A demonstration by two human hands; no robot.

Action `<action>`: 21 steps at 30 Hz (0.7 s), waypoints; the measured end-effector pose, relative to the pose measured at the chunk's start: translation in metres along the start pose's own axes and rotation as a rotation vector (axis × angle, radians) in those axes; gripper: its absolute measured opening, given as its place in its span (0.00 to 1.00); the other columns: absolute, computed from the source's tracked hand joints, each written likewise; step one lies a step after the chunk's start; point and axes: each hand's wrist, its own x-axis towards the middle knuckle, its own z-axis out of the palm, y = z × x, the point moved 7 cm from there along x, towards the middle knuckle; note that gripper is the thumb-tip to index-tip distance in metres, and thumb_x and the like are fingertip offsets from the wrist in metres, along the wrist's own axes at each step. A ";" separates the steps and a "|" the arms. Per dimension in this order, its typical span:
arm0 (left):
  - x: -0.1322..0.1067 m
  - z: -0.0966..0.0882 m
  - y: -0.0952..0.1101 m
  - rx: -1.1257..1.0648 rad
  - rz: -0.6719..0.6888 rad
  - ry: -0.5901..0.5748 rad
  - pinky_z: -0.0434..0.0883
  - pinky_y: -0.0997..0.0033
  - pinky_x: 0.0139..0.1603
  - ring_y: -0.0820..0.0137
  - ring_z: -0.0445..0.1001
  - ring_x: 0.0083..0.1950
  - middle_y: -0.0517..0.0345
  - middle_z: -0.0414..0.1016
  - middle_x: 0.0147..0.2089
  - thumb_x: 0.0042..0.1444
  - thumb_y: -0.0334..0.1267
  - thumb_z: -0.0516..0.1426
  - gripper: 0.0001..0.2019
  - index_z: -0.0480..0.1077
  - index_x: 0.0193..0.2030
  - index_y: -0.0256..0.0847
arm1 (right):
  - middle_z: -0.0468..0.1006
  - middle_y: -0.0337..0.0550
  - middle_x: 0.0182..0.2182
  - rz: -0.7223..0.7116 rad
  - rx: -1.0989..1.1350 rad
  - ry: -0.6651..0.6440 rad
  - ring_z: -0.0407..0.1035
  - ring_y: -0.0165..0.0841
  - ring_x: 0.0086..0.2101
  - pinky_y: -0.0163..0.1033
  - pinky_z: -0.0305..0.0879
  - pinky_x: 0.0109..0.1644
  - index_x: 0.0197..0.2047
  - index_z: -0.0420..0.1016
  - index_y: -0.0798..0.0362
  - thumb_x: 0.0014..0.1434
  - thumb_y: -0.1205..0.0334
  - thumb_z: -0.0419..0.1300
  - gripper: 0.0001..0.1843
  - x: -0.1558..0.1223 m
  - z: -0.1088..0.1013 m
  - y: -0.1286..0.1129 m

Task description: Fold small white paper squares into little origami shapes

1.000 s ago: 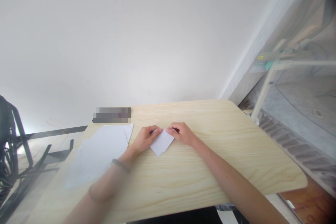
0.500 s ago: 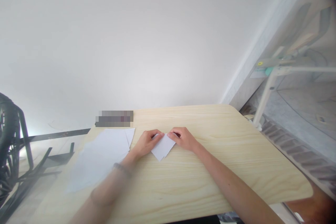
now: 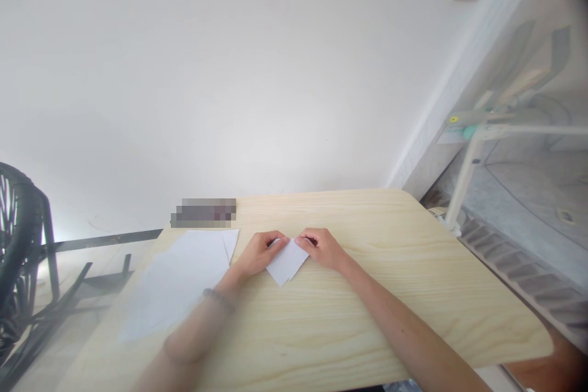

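Observation:
A small folded piece of white paper (image 3: 286, 263) lies on the light wooden table (image 3: 367, 294), one corner pointing toward me. My left hand (image 3: 257, 253) pinches its upper left edge, fingers curled. My right hand (image 3: 322, 248) pinches its upper right edge, fingers closed as well. The two hands almost meet above the paper. A bead bracelet (image 3: 215, 297) sits on my left wrist.
A stack of white paper sheets (image 3: 184, 275) lies to the left of my hands. A blurred dark object (image 3: 203, 212) rests at the table's far edge by the white wall. A black chair (image 3: 22, 257) stands at the left; a pale frame (image 3: 478, 135) stands at the right.
The view has tilted up slightly, so the table and hands sit lower in the picture. Both hands stay pinched on the folded paper, nearly unmoved.

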 end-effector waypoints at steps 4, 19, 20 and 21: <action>0.000 0.001 0.000 -0.005 0.002 -0.012 0.62 0.77 0.25 0.72 0.66 0.28 0.56 0.72 0.28 0.54 0.48 0.46 0.19 0.70 0.32 0.34 | 0.67 0.37 0.21 -0.003 -0.006 -0.005 0.57 0.24 0.22 0.30 0.51 0.26 0.23 0.67 0.56 0.57 0.55 0.48 0.17 0.000 0.000 0.000; 0.000 0.001 0.001 0.002 0.000 0.001 0.62 0.77 0.25 0.72 0.67 0.28 0.57 0.72 0.27 0.54 0.47 0.46 0.19 0.70 0.32 0.35 | 0.66 0.37 0.20 0.002 -0.007 -0.005 0.56 0.24 0.22 0.30 0.51 0.25 0.23 0.67 0.56 0.56 0.55 0.48 0.17 0.000 -0.001 0.000; 0.000 0.001 0.001 0.004 0.000 0.000 0.62 0.77 0.25 0.72 0.67 0.28 0.57 0.72 0.28 0.54 0.47 0.46 0.19 0.70 0.32 0.35 | 0.66 0.37 0.20 0.000 -0.008 -0.006 0.56 0.24 0.22 0.31 0.51 0.25 0.23 0.67 0.56 0.56 0.55 0.48 0.17 0.000 -0.001 0.000; 0.000 0.001 0.001 0.005 -0.001 -0.001 0.62 0.77 0.25 0.72 0.67 0.28 0.57 0.72 0.28 0.54 0.47 0.46 0.18 0.70 0.32 0.35 | 0.66 0.37 0.20 -0.002 -0.009 -0.008 0.56 0.24 0.22 0.31 0.51 0.26 0.23 0.67 0.56 0.56 0.56 0.48 0.17 0.000 -0.001 -0.001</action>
